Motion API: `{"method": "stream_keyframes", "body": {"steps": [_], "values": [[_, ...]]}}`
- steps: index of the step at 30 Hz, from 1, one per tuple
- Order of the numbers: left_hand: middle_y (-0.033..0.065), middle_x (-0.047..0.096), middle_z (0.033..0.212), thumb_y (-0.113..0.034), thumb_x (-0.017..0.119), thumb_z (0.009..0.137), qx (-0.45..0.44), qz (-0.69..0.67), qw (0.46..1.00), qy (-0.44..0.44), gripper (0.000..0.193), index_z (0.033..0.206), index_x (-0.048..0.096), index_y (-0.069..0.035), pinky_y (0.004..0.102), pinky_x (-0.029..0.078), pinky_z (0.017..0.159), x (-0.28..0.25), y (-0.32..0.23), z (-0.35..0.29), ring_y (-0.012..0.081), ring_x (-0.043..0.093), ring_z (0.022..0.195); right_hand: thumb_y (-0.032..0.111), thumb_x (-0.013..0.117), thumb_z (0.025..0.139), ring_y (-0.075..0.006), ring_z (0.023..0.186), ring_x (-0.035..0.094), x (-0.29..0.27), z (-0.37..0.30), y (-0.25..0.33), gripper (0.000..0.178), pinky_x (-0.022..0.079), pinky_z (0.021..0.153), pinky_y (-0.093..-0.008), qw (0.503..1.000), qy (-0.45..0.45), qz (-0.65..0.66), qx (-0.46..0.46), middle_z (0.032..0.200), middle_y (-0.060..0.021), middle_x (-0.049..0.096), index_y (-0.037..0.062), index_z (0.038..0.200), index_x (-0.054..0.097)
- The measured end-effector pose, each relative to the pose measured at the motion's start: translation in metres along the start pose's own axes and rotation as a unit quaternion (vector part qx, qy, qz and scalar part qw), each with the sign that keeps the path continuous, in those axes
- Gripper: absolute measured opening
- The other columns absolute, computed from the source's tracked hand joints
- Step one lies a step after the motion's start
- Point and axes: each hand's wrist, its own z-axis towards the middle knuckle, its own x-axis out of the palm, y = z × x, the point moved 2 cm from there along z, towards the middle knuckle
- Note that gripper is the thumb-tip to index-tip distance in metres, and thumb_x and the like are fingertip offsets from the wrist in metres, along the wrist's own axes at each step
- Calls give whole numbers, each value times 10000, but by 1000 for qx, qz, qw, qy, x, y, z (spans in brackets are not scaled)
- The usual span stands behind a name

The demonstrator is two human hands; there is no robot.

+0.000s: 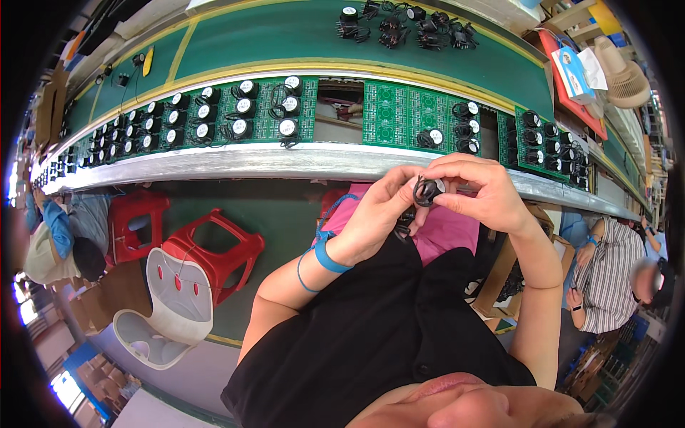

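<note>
In front of my lap, my left hand [389,203] and my right hand [489,192] meet at a small black round part [429,190] with a white disc face and black wire. It looks like a wired buzzer. My right thumb and fingers pinch it, and the left fingers grip its wire side. Further black wired parts [404,222] hang below my left fingers, partly hidden by them. Just beyond the hands lies a green circuit board panel [389,114] carrying several similar parts with white tops [430,138].
Panels with rows of parts [242,107] line a metal rail [285,158]. Black wired parts lie heaped [428,32] on the green bench [250,43]. Behind left are red stools [221,250] and a white chair seat [178,285]. Co-workers sit at left and right [606,278]. A fan [621,71] stands far right.
</note>
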Motion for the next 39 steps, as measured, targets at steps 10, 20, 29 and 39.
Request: {"method": "stream_keyframes", "body": {"steps": [10,20,29,39], "values": [[109,528,1162,-143,519,936,-12,-129,991,19,391,1285,417,2,357,394,950,-8,11,-5,201,516,1093,83,652,789,-320,843,639,-25,55,-26,267,502,732,-391,916,-156,-365,54,915,-141,648,26,1018,526],[16,580,1016,-181,594,912,-97,-10,995,21,401,1269,523,-12,225,446,698,0,10,-12,73,523,841,94,659,782,-324,843,637,-23,65,-32,267,496,724,-410,902,-140,-398,94,938,-160,660,20,1026,577],[-11,588,918,-159,609,903,-94,-38,995,-5,421,1276,512,10,197,405,616,-3,12,-11,50,454,699,103,683,768,-234,654,598,-28,63,-41,277,477,632,-341,902,-143,-405,32,763,-122,629,16,1025,629],[47,621,980,-59,570,909,-67,-39,997,11,385,1286,506,-9,232,467,716,-1,16,-12,102,594,846,93,669,782,-248,765,650,-38,73,-36,280,503,709,-324,918,-60,-378,105,873,-173,672,-36,1029,643]]}}
